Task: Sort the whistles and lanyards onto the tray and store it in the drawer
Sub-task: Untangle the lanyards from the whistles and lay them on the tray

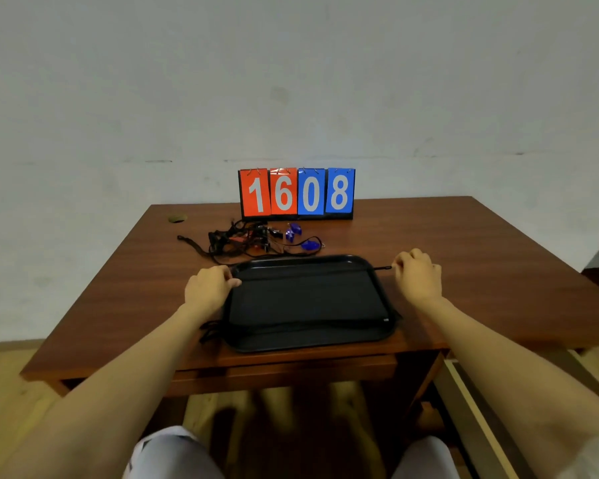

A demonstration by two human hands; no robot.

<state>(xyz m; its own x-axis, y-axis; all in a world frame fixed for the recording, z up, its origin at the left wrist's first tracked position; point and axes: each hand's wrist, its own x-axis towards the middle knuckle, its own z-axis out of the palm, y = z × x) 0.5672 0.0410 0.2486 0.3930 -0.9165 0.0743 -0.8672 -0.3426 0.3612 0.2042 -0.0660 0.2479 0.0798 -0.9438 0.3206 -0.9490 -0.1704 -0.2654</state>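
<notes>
Tray [308, 305], black and shallow, flat on the brown tabletop [464, 243] near its front edge, long side toward the viewer. Stretched straight across the tray's far part, one black lanyard [325, 271], its right tip poking past the rim toward the right hand [417, 274]. Right fingers curled and pinched together at that tip, grip narrow, closed on the lanyard end as far as can be told. Left hand [210, 286] at the tray's far left corner, fingers bent down over the rim, pinching the lanyard's other end against it; grip narrow there too. More black cord [211, 331] bunched at the tray's near left corner, trailing along the near rim; whether inside or on the rim, cannot tell. Beyond the tray, apart from it, a tangled pile of lanyards [236, 240] with red and black bits mixed in, too small to sort out. Just right of the pile, blue whistles [293, 231], and another blue whistle [311, 244] nearer the tray, a thin cord looping around it. Behind all that, upright at the tabletop's back edge, a flip scoreboard [296, 193] reading 16 in red and 08 in blue. Small brownish object [177, 218] at far left of the tabletop. White wall [291, 81] behind. Knees in pale fabric at bottom of view, wooden floor below.
</notes>
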